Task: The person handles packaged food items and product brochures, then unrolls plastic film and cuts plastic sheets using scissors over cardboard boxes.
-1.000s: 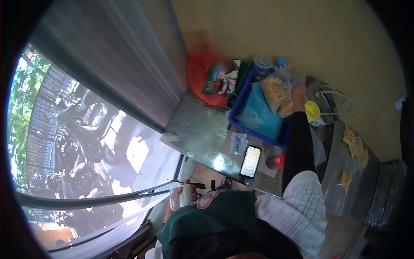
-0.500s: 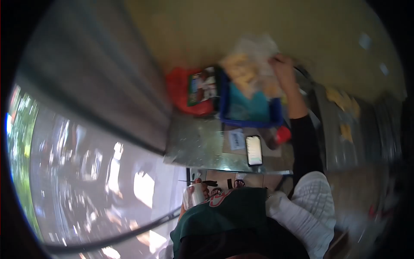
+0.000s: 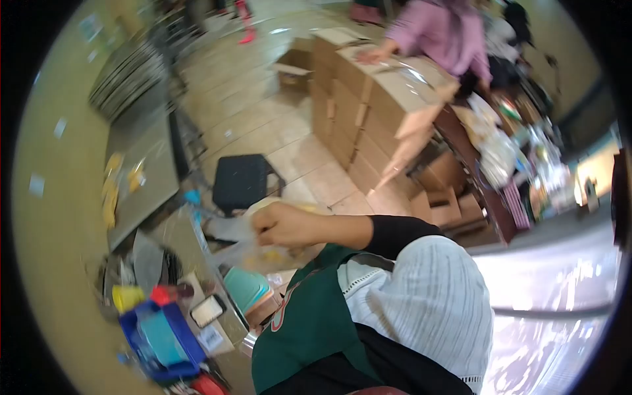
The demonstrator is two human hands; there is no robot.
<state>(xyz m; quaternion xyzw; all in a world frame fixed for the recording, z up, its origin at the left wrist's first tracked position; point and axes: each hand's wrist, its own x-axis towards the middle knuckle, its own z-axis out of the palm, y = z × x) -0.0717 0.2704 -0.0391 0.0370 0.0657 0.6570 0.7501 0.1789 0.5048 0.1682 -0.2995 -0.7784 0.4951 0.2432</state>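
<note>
My right hand (image 3: 284, 226) is raised in front of my green apron (image 3: 316, 309), its fingers closed on the top of a clear plastic bag (image 3: 238, 257). Pale yellow pieces show through the bag, though blur hides what they are. Below the bag, a stack of teal containers (image 3: 245, 288) stands by the table edge. My left hand is out of view. On the metal table (image 3: 197, 260) to the left, a phone (image 3: 207, 311) with a lit screen lies beside a blue basket (image 3: 161, 336) and a red-lidded jar (image 3: 163, 294).
A black stool (image 3: 240, 181) stands on the tiled floor ahead. Stacked cardboard boxes (image 3: 349, 105) fill the middle, with a person in a pink top (image 3: 441, 36) behind them. Another metal table (image 3: 141, 168) runs along the left wall. Bags (image 3: 497, 155) crowd the right-hand table.
My view has swung right, away from the wall, bringing boxes and another person into sight. My right hand has carried the plastic bag away from the blue basket. My left hand has left view.
</note>
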